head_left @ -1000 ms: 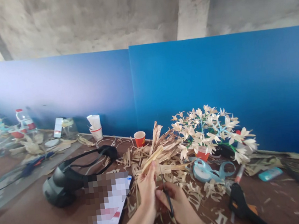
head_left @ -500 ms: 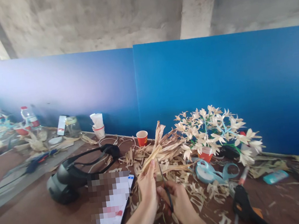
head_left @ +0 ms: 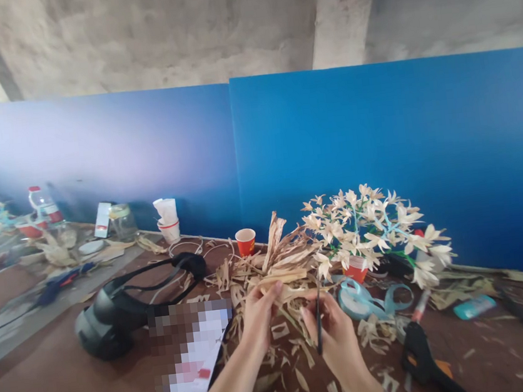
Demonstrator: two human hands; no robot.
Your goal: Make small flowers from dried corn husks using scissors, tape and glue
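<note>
Your right hand (head_left: 337, 326), gripping apparent scissors (head_left: 319, 325), has parted from your left hand (head_left: 257, 315), pinching a husk strip (head_left: 290, 276), leaving cutting clearance

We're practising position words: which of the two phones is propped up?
The far phone, beside the glass jar: it stands tilted, while the near phone lies flat beside the left hand.
</note>
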